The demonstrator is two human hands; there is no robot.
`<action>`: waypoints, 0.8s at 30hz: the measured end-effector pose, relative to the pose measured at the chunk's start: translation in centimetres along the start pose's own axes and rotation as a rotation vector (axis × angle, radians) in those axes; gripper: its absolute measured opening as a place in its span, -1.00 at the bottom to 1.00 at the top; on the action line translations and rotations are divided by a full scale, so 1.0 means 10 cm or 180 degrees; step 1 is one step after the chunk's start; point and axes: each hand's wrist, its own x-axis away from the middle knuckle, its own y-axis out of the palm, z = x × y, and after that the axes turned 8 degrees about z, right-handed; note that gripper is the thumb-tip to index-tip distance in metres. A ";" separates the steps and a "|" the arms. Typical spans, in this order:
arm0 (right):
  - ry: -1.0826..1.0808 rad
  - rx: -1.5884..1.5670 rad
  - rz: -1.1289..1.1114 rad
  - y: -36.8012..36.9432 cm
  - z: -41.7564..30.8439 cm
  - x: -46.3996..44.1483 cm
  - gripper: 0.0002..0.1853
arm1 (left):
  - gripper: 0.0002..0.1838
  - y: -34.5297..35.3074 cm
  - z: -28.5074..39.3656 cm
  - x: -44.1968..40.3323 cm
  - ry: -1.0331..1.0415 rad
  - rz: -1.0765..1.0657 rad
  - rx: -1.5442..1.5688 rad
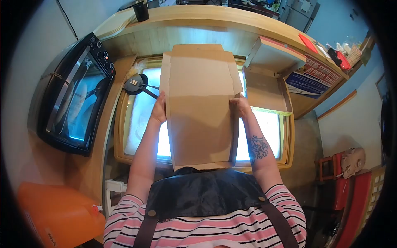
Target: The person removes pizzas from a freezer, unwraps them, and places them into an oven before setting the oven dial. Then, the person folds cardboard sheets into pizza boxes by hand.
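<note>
A brown cardboard box (202, 115), its lid folded open, stands in front of my chest with its bare inner side facing me. My left hand (159, 108) is closed on its left edge. On the opposite side, my right hand (240, 106) grips the right side wall with the fingers partly hidden behind the board. Beneath the box is a brightly lit glass-topped case (264, 132) with a wooden frame. Just beyond my right hand, a second open cardboard box (266, 93) rests on that case. A small black pan (134, 86) with a fork and dark-handled utensils lies near my left hand.
A black toaster oven (76, 95) stands at the left, above an orange jug (60, 215). Behind the case runs a raised wooden counter (231, 15) carrying a black cup (141, 12). Printed signs (312, 78) hang on its right part. A red chair (341, 163) is at the right.
</note>
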 end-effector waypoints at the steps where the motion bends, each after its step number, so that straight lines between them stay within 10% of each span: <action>1: -0.0025 -0.0057 -0.0016 0.07 -0.05 0.08 -0.58 | -0.45 -0.02 0.06 -0.02 0.0016 -0.0008 0.0001; 10: -0.0115 0.0156 -0.0073 0.13 -0.09 0.27 -0.60 | -0.60 -0.14 0.28 -0.08 0.0890 0.0814 -0.0677; 24: -0.0316 0.0059 0.0303 -0.01 0.15 0.13 -0.67 | -0.50 0.05 -0.08 0.14 0.0549 0.0497 -0.1603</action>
